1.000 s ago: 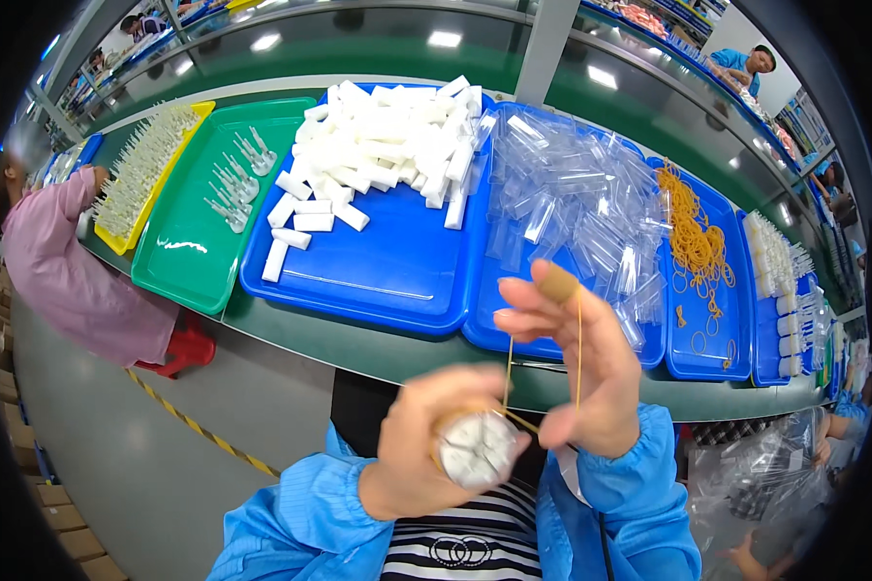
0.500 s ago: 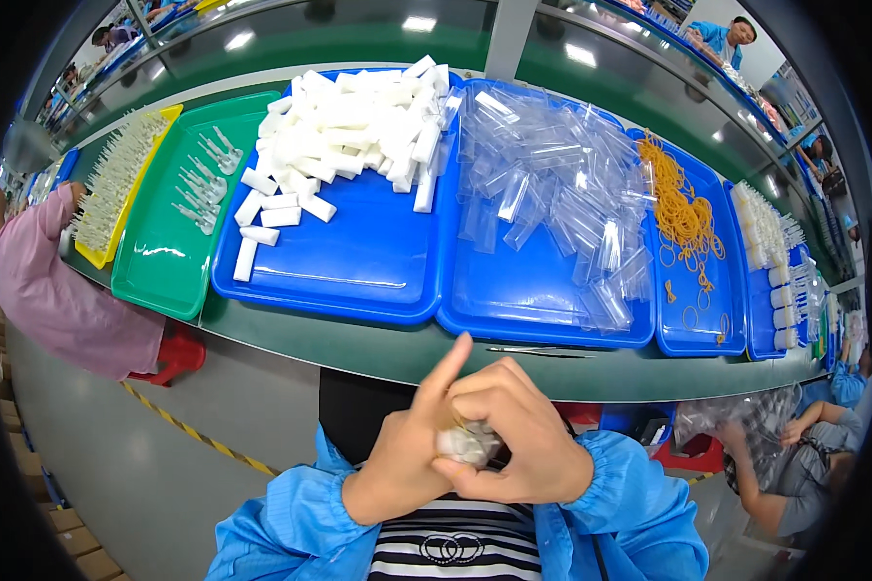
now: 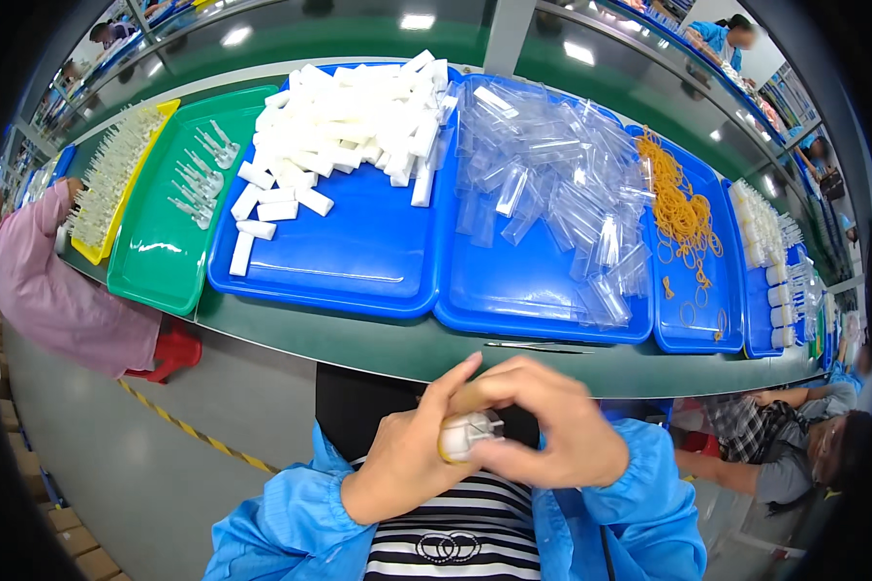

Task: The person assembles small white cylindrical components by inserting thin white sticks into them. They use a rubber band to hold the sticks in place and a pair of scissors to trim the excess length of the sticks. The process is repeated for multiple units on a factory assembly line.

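A small bundle of clear tubes with white pieces (image 3: 470, 435), ringed by a yellow rubber band, sits close to my chest. My left hand (image 3: 407, 455) grips it from the left and below. My right hand (image 3: 552, 426) closes over it from the right, fingers curled around the band. Both sleeves are blue. On the green bench ahead lie a blue tray of white rectangular blocks (image 3: 358, 116), a blue tray of clear plastic tubes (image 3: 552, 184) and a blue tray of yellow rubber bands (image 3: 683, 208).
A green tray (image 3: 155, 261) with small clear parts and a yellow tray (image 3: 107, 174) stand at the left. A person in a pink sleeve (image 3: 48, 290) works there. Another seated person (image 3: 794, 445) is at the right. Thin tweezers (image 3: 538, 346) lie on the bench edge.
A second ago my right hand stretched a yellow rubber band upward above the bundle. It has come down and both hands now close around the bundle, band wrapped on it.
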### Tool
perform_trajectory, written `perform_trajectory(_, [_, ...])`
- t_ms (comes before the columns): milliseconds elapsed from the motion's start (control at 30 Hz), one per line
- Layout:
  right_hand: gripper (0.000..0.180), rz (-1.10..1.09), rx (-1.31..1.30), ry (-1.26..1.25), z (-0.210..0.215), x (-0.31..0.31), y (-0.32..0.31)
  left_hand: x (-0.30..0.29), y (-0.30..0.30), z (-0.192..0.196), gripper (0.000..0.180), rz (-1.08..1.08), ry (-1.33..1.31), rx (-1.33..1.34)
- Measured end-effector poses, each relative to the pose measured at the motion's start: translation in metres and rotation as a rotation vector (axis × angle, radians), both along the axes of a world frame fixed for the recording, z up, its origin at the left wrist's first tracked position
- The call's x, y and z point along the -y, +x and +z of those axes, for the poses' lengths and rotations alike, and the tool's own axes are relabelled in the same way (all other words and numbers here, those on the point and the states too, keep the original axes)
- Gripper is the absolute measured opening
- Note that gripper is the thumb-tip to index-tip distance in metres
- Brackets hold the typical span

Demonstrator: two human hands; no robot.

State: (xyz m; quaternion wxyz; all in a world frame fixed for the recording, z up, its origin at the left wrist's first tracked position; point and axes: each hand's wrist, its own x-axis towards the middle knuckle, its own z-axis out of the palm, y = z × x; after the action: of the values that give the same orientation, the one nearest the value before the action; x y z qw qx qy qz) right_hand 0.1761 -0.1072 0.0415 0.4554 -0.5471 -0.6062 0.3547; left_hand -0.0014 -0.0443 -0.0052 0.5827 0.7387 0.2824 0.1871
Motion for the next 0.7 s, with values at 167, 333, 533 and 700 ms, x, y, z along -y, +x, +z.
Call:
perform_trajectory(167, [0.029,-0.251,1.202,0.185,-0.017,0.016,0.031,-0.009,0.003,-0.002,0.045,-0.006,-0.280,0.101])
perform_trajectory(333, [0.024,-0.186,1.314,0.012,-0.005,0.019,0.025,-0.017,-0.001,0.004,0.040,-0.042,-0.740,0.026])
perform_trajectory(533, [0.022,-0.285,0.483,0.059,0.003,0.018,0.027,-0.013,-0.001,0.008,0.032,-0.022,-0.738,0.050])
perform_trajectory(700, [0.022,-0.328,-0.443,-0.011,0.006,0.015,0.001,-0.009,-0.003,0.002,0.038,-0.075,-0.444,0.000])
